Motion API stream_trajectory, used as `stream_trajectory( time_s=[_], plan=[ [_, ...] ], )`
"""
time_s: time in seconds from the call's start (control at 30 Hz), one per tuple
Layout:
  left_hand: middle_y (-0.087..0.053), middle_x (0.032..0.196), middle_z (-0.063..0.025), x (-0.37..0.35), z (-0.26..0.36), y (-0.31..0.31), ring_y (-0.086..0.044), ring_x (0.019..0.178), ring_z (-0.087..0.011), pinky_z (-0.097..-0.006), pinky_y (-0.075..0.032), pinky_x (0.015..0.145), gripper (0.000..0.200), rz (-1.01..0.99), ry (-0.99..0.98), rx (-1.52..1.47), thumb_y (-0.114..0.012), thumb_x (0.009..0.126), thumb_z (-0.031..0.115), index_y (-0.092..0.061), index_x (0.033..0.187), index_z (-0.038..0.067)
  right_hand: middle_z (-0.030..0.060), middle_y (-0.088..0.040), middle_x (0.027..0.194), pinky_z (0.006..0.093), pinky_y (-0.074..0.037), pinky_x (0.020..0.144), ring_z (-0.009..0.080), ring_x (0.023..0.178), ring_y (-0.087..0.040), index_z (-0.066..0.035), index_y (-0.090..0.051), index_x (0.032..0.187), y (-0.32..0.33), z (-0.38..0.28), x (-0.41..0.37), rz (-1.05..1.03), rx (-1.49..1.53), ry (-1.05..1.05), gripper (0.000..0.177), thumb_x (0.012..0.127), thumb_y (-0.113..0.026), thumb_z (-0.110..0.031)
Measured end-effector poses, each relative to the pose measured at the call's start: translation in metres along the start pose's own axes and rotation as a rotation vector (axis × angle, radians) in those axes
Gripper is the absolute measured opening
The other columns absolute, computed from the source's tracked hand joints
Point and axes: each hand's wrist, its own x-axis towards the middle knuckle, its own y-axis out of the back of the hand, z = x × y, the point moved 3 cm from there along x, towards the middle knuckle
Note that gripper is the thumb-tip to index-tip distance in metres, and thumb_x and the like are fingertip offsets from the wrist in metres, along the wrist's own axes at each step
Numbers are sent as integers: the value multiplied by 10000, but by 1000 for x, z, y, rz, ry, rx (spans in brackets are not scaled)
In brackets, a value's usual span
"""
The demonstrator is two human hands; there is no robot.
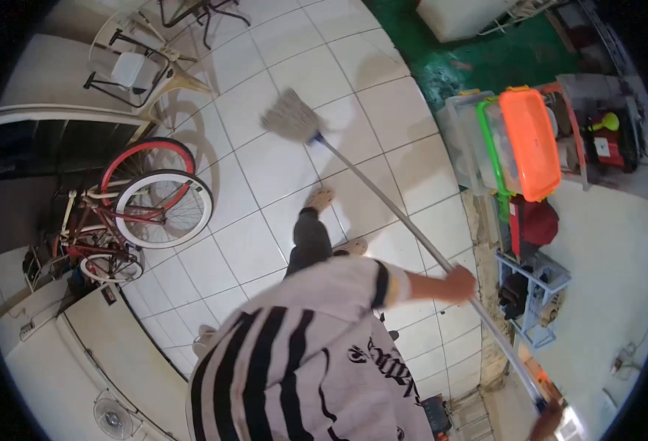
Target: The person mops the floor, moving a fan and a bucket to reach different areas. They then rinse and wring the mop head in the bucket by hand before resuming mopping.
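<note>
A mop (390, 200) with a grey string head, a blue collar and a long metal pole slants across the view. Its head rests on the white tiled floor (280, 173), slightly blurred. My left hand (456, 285) is closed around the pole partway along, the arm stretched across in front of my striped shirt. Near the pole's upper end, at the bottom right, my right hand (546, 421) grips it, dark and partly cut off by the view's edge. My feet in tan clogs (320, 198) stand on the tiles below the mop head.
Two bicycles (164, 209) lean at the left, below a chair (129, 70). Plastic bins with an orange lid (531, 143) stand at the right, above a blue rack (537, 294). Green floor (471, 70) begins at the upper right. A fan (112, 419) sits lower left.
</note>
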Motion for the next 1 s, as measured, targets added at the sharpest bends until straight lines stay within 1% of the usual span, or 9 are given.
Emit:
stream_trajectory(
  time_s=[0.1,0.27,0.33,0.6,0.7,0.8,0.93,0.97,1.0],
  plan=[
    [-578,618,-131,1,134,-1,-592,595,-295,-417,-458,522,131,109,-428,-60,-589,610,188,-575,578,61,57,-359,318,361,-279,299,214,283,-366,-128,-376,348,106,34,-50,537,-1194,-66,562,846,-530,-337],
    [-593,632,-122,6,141,-20,-604,624,-289,-404,-472,516,99,253,-375,-174,-574,612,158,-583,558,75,158,-581,737,390,-410,607,302,672,-553,-46,-569,772,97,109,-37,343,-411,-446,432,841,-433,-451],
    [-602,641,-120,-13,105,5,-608,638,-289,-400,-473,519,90,258,-323,-152,-562,617,153,-599,579,80,192,-588,1010,418,-417,804,352,937,-553,-46,-599,1047,86,94,-25,174,-242,-533,676,852,-251,-592],
    [-572,625,-83,-187,-238,100,-587,642,-274,-423,-433,526,143,122,-128,304,-589,590,257,-614,608,116,139,-583,629,426,-427,515,311,582,-576,-79,-647,825,-24,-246,10,-134,-235,176,325,868,-414,-302],
    [-563,656,-65,-309,-417,121,-584,738,-262,-426,-434,625,111,551,-111,384,-607,616,264,-619,669,167,160,-592,674,425,-416,536,335,603,-574,-85,-652,860,-48,-438,-41,-340,370,378,353,876,-412,-344],
    [-578,705,-51,-410,-479,186,-574,791,-253,-471,-405,697,101,343,397,724,-564,697,237,-643,715,177,178,-562,585,449,-436,551,376,583,-557,-67,-569,753,-52,-576,-99,-435,262,471,388,854,-442,-420],
    [-581,657,-70,-406,-492,145,-575,719,-259,-463,-389,704,107,270,394,500,-563,697,245,-652,710,188,139,-538,520,428,-400,468,335,490,-535,-77,-558,711,-28,-543,-120,-391,444,411,403,792,-533,-471],
    [-577,625,-76,-394,-465,118,-571,670,-263,-445,-393,672,88,647,111,239,-575,675,230,-650,685,187,135,-527,505,418,-374,449,321,471,-518,-69,-556,647,-22,-506,-122,-396,416,325,413,750,-589,-468],
    [-580,634,-46,-376,-412,111,-567,675,-254,-437,-392,652,81,352,176,471,-579,655,227,-646,676,186,121,-513,487,393,-366,436,303,449,-505,-58,-558,633,-10,-463,-125,-379,459,261,419,722,-623,-462]
  ],
)
